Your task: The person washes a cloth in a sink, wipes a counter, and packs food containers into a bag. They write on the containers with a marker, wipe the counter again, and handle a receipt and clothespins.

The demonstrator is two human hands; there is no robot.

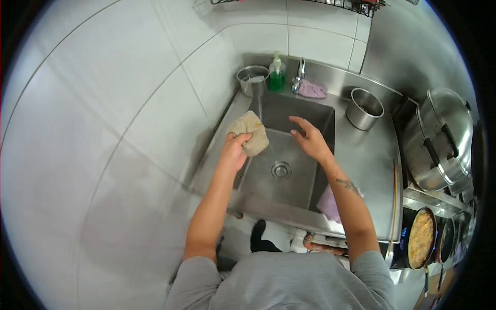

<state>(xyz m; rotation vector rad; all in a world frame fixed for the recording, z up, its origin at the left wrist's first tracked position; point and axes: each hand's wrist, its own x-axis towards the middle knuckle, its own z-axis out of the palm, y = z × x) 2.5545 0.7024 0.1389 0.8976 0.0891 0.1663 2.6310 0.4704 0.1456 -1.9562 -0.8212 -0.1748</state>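
Observation:
In my left hand (235, 151) is a folded beige cloth (252, 129), gripped between thumb and fingers above the left side of the steel sink (266, 194). My right hand (311, 140) hovers over the right part of the basin with fingers apart and nothing in it. A round drain (281, 170) shows in the sink floor between and below both hands. Behind the basin stands a chrome faucet (298, 77), with a purple cloth (312, 90) lying beside it. Another pinkish-purple cloth (328, 205) hangs at the front right rim, partly hidden by my right forearm.
A green soap pump bottle (277, 78) and a metal container (252, 76) stand at the back left. On the right counter (369, 170) sits a steel pot (364, 112). Farther right are a large lidded pot (438, 139) and a frying pan with food (422, 238). A tiled wall (139, 129) bounds the left.

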